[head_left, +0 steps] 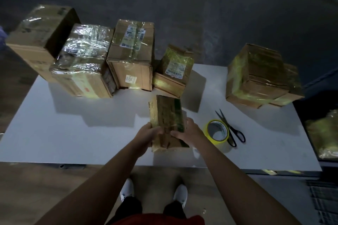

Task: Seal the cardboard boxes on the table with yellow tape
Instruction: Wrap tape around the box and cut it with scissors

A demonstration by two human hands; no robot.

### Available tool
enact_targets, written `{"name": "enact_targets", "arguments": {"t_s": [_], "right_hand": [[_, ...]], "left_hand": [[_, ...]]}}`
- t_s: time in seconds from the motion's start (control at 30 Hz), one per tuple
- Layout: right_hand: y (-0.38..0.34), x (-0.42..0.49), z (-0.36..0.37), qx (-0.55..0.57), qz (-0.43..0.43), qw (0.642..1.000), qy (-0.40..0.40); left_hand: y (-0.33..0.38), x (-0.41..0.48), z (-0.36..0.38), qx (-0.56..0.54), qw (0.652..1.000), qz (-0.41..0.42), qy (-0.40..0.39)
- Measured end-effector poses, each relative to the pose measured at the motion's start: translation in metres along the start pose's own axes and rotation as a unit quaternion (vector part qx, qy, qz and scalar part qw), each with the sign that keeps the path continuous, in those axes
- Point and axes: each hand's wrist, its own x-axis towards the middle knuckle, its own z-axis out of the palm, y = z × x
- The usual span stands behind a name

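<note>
A small narrow cardboard box (167, 113) stands near the front middle of the white table (73, 133), its top streaked with yellow tape. My left hand (149, 132) grips its near left side and my right hand (188, 130) grips its near right side, fingers curled over the top edge. A roll of yellow tape (217, 131) lies flat on the table just right of my right hand. Black-handled scissors (230, 128) lie shut against the roll's right side.
Several taped cardboard boxes stand along the table's far edge: a large one (38, 40) at far left, a film-wrapped one (82, 62), a tall one (131, 55), a small one (173, 69). Another box (256, 76) sits at the right. A dark bin (323, 133) adjoins the table's right edge.
</note>
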Motion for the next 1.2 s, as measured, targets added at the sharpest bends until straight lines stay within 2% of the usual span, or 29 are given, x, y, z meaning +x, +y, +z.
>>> {"name": "enact_targets", "arguments": {"t_s": [0.1,0.2,0.37,0.53,0.63,0.77,0.93,1.07,1.2], "right_hand": [[0.005,0.008,0.005,-0.028,0.015,0.999,-0.027],[0.005,0.010,0.007,-0.050,0.025,0.998,-0.008],[0.005,0.011,0.006,-0.075,0.022,0.997,-0.002],[0.004,0.008,0.001,-0.079,0.015,0.997,0.000],[0.003,0.003,-0.004,-0.074,0.009,0.997,0.035],[0.002,0.003,-0.012,-0.003,0.003,0.996,0.088],[-0.009,-0.003,-0.022,0.087,-0.045,0.993,0.064],[-0.019,0.001,-0.020,0.101,-0.049,0.987,0.114],[-0.033,0.000,-0.011,0.128,-0.051,0.982,0.130]], "left_hand": [[-0.005,0.000,-0.001,0.001,1.000,-0.017,0.011],[-0.010,0.005,0.001,0.091,0.991,-0.059,0.084],[-0.013,0.015,0.004,0.202,0.959,-0.064,0.187],[-0.007,0.018,0.008,0.250,0.939,-0.020,0.235],[-0.005,0.019,0.010,0.297,0.921,0.010,0.250],[-0.006,0.024,0.010,0.308,0.918,0.019,0.248],[0.001,0.023,0.014,0.295,0.934,0.031,0.197],[0.007,0.020,0.014,0.284,0.943,0.023,0.170],[0.018,0.015,0.022,0.167,0.974,-0.042,0.146]]}}
